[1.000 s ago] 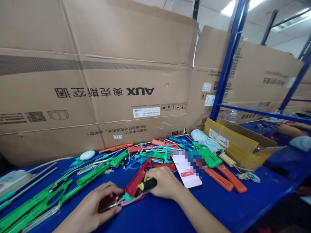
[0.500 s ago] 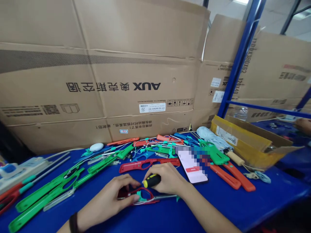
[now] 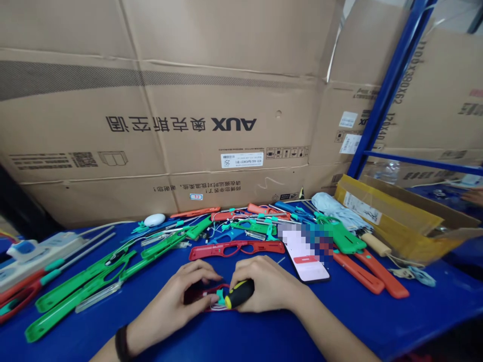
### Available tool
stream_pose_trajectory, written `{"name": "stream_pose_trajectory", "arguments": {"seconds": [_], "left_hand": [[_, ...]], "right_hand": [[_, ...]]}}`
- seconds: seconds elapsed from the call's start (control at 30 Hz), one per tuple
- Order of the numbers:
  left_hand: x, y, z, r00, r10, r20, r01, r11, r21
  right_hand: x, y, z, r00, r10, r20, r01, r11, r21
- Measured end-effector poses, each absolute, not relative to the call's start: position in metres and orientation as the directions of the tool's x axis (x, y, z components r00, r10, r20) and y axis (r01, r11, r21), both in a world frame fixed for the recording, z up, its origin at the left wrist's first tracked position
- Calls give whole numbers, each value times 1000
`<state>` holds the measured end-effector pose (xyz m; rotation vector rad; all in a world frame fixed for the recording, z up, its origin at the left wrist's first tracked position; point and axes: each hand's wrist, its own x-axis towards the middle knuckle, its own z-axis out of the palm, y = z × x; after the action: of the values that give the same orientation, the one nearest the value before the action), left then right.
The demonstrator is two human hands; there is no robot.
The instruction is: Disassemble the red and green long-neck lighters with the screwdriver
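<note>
My left hand (image 3: 181,294) is closed around a red lighter housing (image 3: 191,295) lying on the blue tabletop, thumb and fingers at its two edges. A teal trigger piece (image 3: 220,296) and pale wires show inside the housing. My right hand (image 3: 266,285) grips a screwdriver (image 3: 243,293) by its black-and-yellow handle. The handle's yellow end is right by the teal piece; whether they touch, I cannot tell. A thin metal rod shows beyond the right knuckles, roughly in line with the handle. Behind both hands lies another red housing half (image 3: 222,250).
A phone (image 3: 313,271) lies right of my hands. Green housings (image 3: 79,301) and a power strip (image 3: 45,256) are at left. Mixed lighter parts lie along the cardboard (image 3: 181,105). Orange housings (image 3: 383,274) and a yellow-taped box (image 3: 400,226) are at right.
The view has shifted slightly. My right hand and the screwdriver have come lower, bringing the yellow end beside the teal piece. The lighter's metal tube, visible before, is now hidden.
</note>
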<state>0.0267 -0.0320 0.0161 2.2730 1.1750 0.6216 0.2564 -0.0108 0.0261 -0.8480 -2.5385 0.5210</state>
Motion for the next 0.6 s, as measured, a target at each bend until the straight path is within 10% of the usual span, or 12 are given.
{"name": "stream_pose_trajectory", "arguments": {"seconds": [0.6], "left_hand": [[31, -44, 19, 613, 750, 248, 597, -645, 477]], "right_hand": [[255, -12, 23, -734, 651, 192, 501, 711, -494]]}}
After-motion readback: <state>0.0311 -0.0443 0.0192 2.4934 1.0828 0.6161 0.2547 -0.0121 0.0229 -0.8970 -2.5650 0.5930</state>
